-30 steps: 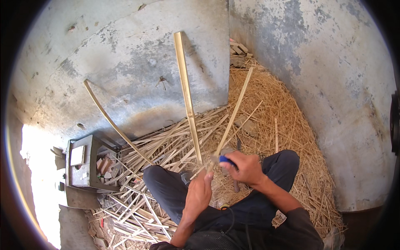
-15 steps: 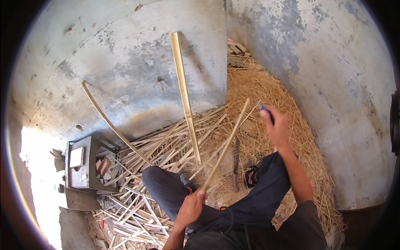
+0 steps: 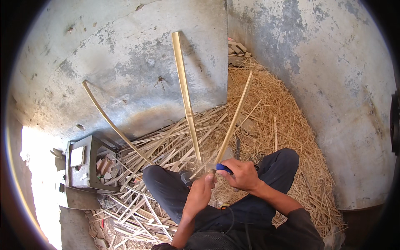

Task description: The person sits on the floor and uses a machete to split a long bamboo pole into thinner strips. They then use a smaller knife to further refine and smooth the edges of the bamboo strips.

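Observation:
A pale bamboo strip [image 3: 236,114] slants up and away from my hands, its far end over the straw. My left hand [image 3: 201,193] is closed around its near end, in front of my lap. Right beside it my right hand [image 3: 243,174] grips a blue-handled knife [image 3: 224,168] against the strip's lower part; the blade is small and blurred, so its exact contact is hard to see. My two hands almost touch. Under the strip, a long dark blade [image 3: 237,146] lies on the ground, largely hidden by my right hand.
Two more bamboo strips, a wide one [image 3: 183,79] and a bent one [image 3: 109,120], lean on the grey wall [image 3: 137,50]. A heap of split strips [image 3: 146,212] lies left, fine shavings [image 3: 287,125] right. An old cabinet [image 3: 89,168] with rubble stands far left.
My right hand has come down and left with the knife, from over the shavings to beside my left hand. The held strip's far end sits higher in view.

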`<state>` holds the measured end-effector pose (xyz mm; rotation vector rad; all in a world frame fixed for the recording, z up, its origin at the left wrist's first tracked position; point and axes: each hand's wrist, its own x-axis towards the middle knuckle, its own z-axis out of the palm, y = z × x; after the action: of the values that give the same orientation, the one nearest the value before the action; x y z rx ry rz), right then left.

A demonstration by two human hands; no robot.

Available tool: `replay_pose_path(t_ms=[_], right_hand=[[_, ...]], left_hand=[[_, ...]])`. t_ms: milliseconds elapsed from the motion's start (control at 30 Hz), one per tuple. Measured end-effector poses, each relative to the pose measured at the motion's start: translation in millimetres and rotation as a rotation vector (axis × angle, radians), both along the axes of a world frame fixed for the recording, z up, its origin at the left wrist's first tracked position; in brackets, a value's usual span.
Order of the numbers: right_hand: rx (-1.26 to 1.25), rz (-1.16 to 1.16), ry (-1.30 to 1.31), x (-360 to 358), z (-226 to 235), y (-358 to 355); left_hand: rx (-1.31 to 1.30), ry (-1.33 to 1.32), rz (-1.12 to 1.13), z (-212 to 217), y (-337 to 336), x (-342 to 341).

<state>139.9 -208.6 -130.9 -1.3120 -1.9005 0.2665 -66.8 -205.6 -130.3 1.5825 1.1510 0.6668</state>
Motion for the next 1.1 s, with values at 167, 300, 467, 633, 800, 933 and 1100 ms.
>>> replay_pose_path(t_ms=[167,300,467,633,800,933,1100], right_hand=[[0.010,-0.006,-0.013,1.7,0.0,2.9],[0.024,-0.138,0.014,18.2,8.2,17.5],[0.043,-0.296,0.032,67.0,7.5,53.5],[-0.100,-0.613,0.011,174.8,23.5,95.8],[-0.106,-0.514,0.087,154.5,42.5,82.1],[0.138,-0.212,0.081,85.7,15.3,55.1],[0.028,0.012,-0.033,16.2,0.5,9.5]], left_hand=[[0.121,0.136,0.033,7.9,1.3,5.7],[0.123,0.169,0.058,11.3,-4.3,6.7],[0.110,0.268,-0.019,1.6,-22.3,-10.5],[-0.022,0.185,-0.091,-6.9,-59.6,-44.2],[-0.301,0.030,-0.073,-26.9,-52.7,-67.5],[-0.482,-0.155,-0.053,-14.6,-22.3,-51.8],[-0.499,-0.298,-0.062,-6.6,-2.8,-30.4]])
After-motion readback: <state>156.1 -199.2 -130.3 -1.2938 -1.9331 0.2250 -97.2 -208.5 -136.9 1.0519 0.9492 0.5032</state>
